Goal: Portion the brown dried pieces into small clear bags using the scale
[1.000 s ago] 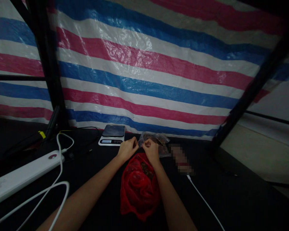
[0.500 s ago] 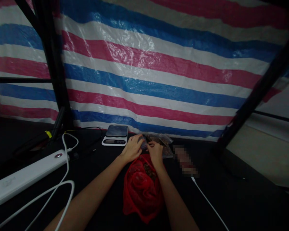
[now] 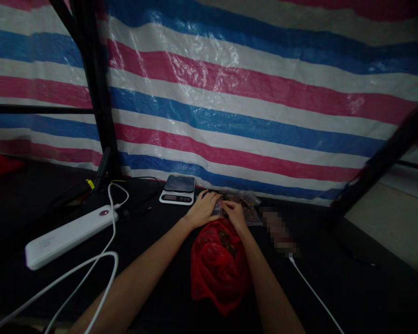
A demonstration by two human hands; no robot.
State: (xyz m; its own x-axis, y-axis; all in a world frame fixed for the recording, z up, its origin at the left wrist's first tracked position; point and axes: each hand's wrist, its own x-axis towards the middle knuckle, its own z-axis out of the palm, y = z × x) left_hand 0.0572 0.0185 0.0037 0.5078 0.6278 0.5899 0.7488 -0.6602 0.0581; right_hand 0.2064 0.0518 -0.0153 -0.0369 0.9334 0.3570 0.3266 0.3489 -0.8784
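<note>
A red plastic bag [image 3: 219, 266] lies on the dark table between my forearms, open at its far end with dark brown pieces showing inside. Just beyond it lies a small clear bag [image 3: 245, 204] with brown pieces in it. My left hand [image 3: 204, 208] rests on the clear bag's left end with fingers stretched out flat. My right hand [image 3: 234, 211] lies beside it on the same bag, fingers bent down onto the plastic. A small digital scale [image 3: 177, 189] stands just left of my left hand, its platform bare.
A white power strip [image 3: 69, 236] with white cables [image 3: 101, 278] lies at the left. A blurred-out object with a white cable [image 3: 313, 292] lies right of the bags. A striped tarp [image 3: 230, 93] and black frame posts [image 3: 94, 83] close the back.
Both hands went from pinching the clear bag's top, raised, to lying down flat on the bag. The view shifted so everything sits further right.
</note>
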